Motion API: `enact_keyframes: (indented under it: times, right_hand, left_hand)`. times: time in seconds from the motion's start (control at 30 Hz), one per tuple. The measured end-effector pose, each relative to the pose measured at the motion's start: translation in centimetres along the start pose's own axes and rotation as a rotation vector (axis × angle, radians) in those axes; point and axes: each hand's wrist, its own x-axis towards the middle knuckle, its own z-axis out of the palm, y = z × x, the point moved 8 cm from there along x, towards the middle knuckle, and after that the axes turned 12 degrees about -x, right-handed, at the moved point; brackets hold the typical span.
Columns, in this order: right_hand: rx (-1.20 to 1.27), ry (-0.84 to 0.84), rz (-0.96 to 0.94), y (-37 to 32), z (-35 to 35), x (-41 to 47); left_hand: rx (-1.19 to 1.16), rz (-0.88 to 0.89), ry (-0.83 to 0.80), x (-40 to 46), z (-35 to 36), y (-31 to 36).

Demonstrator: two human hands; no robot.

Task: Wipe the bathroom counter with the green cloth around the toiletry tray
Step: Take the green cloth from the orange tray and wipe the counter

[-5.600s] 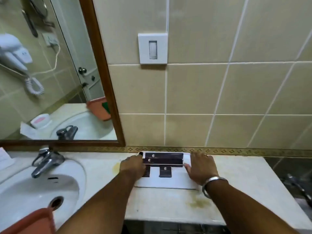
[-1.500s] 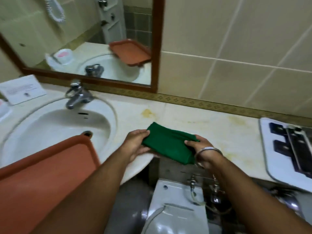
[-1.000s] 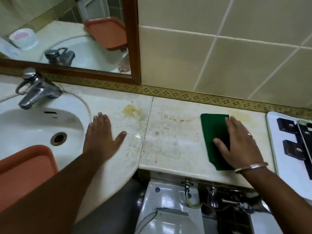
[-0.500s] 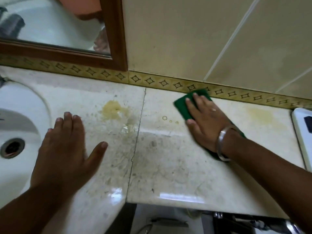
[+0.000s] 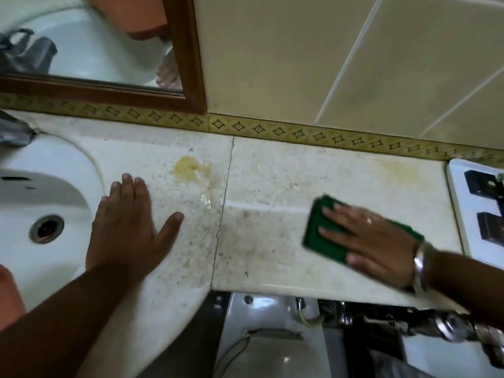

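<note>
A folded green cloth [image 5: 317,230] lies flat on the pale marble counter [image 5: 267,241], right of the counter's seam. My right hand [image 5: 373,241] presses down on the cloth with fingers spread, covering most of it. My left hand [image 5: 128,227] rests palm-down on the counter beside the sink, fingers apart, holding nothing. The white toiletry tray [image 5: 458,214] with black packets sits at the right edge, a short gap from the cloth. A yellow stain [image 5: 188,167] marks the counter near the back, left of the seam.
A white sink [image 5: 35,203] with a drain fills the left. An orange tray's corner [image 5: 8,290] shows at the lower left. A wood-framed mirror [image 5: 188,77] and tiled wall stand behind. Below the counter's front edge are a toilet tank [image 5: 272,339] and metal pipes.
My right hand has slid the green cloth from the back wall toward the counter's front and right. My left hand stays planted beside the sink.
</note>
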Motion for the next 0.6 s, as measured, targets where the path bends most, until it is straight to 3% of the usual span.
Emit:
enact_keyframes:
  times: [0.1,0.2,0.37,0.47,0.6]
  right_hand:
    - [-0.003,-0.037,0.214,4.6,-0.7,7.0]
    - [-0.082,-0.003,0.295,2.6,-2.0,11.6]
    - [-0.009,0.041,-0.083,-8.9,-0.9,3.1]
    - [0.016,0.005,-0.064,-3.7,0.4,-2.2]
    - [-0.008,-0.085,0.192,4.4,0.1,3.0]
  left_hand:
    - [0.003,-0.003,0.006,-0.1,0.1,0.0]
    - [0.011,-0.004,0.012,-0.3,-0.2,0.3]
    - [-0.014,-0.008,0.012,-0.4,-0.4,0.1]
    - [-0.02,-0.007,0.01,-0.3,-0.3,0.0]
    - [-0.029,-0.001,0.022,-0.4,-0.1,0.0]
